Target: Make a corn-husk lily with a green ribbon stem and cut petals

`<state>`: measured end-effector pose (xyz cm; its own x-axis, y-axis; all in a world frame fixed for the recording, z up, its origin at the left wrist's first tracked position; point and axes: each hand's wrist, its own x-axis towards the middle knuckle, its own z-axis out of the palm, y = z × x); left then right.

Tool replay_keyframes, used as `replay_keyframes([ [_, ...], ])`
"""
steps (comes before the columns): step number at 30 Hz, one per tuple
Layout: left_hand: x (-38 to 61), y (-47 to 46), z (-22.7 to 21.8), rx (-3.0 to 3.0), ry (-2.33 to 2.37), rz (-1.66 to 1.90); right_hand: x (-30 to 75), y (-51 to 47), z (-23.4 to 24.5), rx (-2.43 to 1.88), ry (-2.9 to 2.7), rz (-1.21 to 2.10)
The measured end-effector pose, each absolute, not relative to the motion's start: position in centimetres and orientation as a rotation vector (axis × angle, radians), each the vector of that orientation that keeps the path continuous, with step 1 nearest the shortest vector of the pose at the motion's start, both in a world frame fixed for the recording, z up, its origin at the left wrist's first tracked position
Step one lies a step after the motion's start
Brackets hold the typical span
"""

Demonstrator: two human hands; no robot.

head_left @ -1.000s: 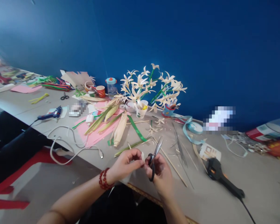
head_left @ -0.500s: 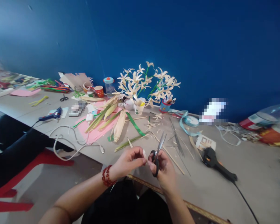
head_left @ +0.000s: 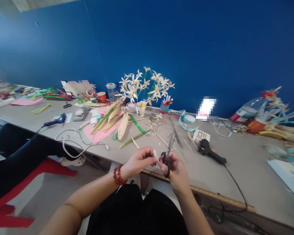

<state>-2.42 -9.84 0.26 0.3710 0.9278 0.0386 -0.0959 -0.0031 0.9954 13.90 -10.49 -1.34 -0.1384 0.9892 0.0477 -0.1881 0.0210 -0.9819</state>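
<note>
Between the fingertips of my left hand (head_left: 142, 160) is a small pale piece of corn husk (head_left: 155, 154), held in a pinch. My right hand (head_left: 177, 169) is wrapped round black-handled scissors (head_left: 171, 143), whose blades point up and away from me. The right fingertips come close to the husk piece; whether they touch it I cannot tell. Both hands are above the table's front edge. Beyond them lie a bundle of dried corn husk (head_left: 123, 125), a green ribbon (head_left: 137, 124) and a thin stick (head_left: 161, 138).
White husk flowers (head_left: 144, 85) stand in a paper cup (head_left: 140, 110) near the blue wall. A black glue gun (head_left: 210, 152) with its cord lies on the right. On the left are a white cable (head_left: 66, 143), a blue glue gun (head_left: 55, 120) and a seated person's leg (head_left: 22, 153).
The view has turned to the right, showing more of the table's right side. My hands stay close together, with the husk piece now showing more upright and the scissors still in the right hand.
</note>
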Motion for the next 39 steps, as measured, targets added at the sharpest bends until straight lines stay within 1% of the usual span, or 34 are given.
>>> replay_keyframes([
  [4, -2.6, -7.9, -0.2, 1.486, 0.915, 1.059, 15.1, -8.8, -1.9, -1.069, -1.199, 1.237],
  [7, -2.9, -5.9, -0.9, 1.504, 0.966, 1.143, 16.2, -7.0, -2.6, -1.144, -1.218, 1.131],
  [17, -1.4, -3.6, -4.4, 1.464, 0.932, 1.194, 15.8, -4.0, -4.7, -1.22, -1.473, 1.06],
  [21, -1.2, -3.2, -5.0, 1.403, 0.922, 1.264, 14.9, -4.0, -4.6, -1.206, -1.495, 1.061],
  [25, -1.5, -3.2, -5.1, 1.38, 0.854, 1.243, 14.2, -4.5, -4.3, -1.179, -1.492, 1.1],
  [39, -2.6, -3.8, -4.2, 1.222, 0.771, 1.236, 14.4, -5.2, -5.3, -1.139, -1.511, 1.314],
])
